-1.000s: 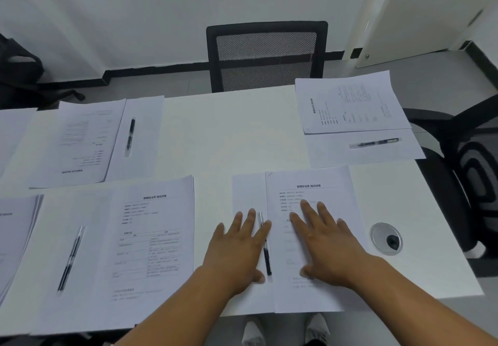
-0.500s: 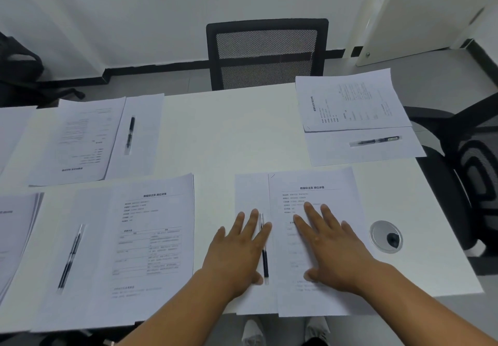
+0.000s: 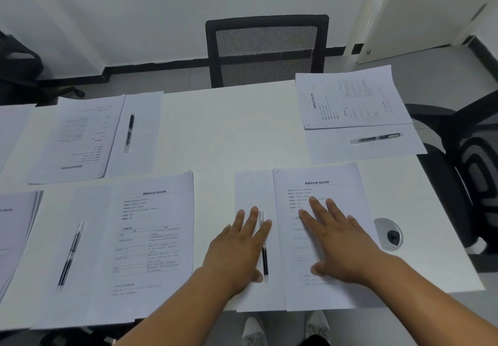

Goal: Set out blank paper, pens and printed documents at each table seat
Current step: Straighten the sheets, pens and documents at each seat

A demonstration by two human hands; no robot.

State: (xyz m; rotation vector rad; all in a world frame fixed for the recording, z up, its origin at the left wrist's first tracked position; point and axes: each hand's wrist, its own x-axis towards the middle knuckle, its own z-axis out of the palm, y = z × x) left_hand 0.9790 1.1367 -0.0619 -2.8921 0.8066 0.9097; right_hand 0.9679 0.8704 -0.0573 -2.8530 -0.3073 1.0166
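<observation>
Both hands are lying flat on the nearest seat's set, fingers straight and spread, so each grip is open w/ nothing pinched. Left hand (image 3: 237, 248) is pressing on the blank sheet (image 3: 252, 192), its fingertips reaching abt halfway up the page. The pen (image 3: 263, 248) is lying lengthwise just to the right of the left grip, touching the index finger's side, partly hidden under it at the top. Right hand (image 3: 336, 240) is resting on the printed doc (image 3: 318, 184), which is overlapping the blank sheet's right edge; the title line is sitting beyond the fingertips. Near edges of both pages are hanging a bit over the counter (image 3: 229, 130) edge.

To the right of the right grip, a round cable port (image 3: 389, 233) is sitting in the counter, apart from the pages. Left of the left grip, another set is lying: printed pages (image 3: 151, 227) w/ a second pen (image 3: 70, 254) on the blank part beside them. Beyond both grips, far side: a set w/ a third pen (image 3: 130, 132) at left, and a set turned sideways w/ a fourth pen (image 3: 376, 138) at right. A black mesh chair (image 3: 266, 49) is standing at the far edge, another black chair (image 3: 469, 167) at the right end. Shoes (image 3: 254, 329) are showing below the counter edge, btw the forearms.
</observation>
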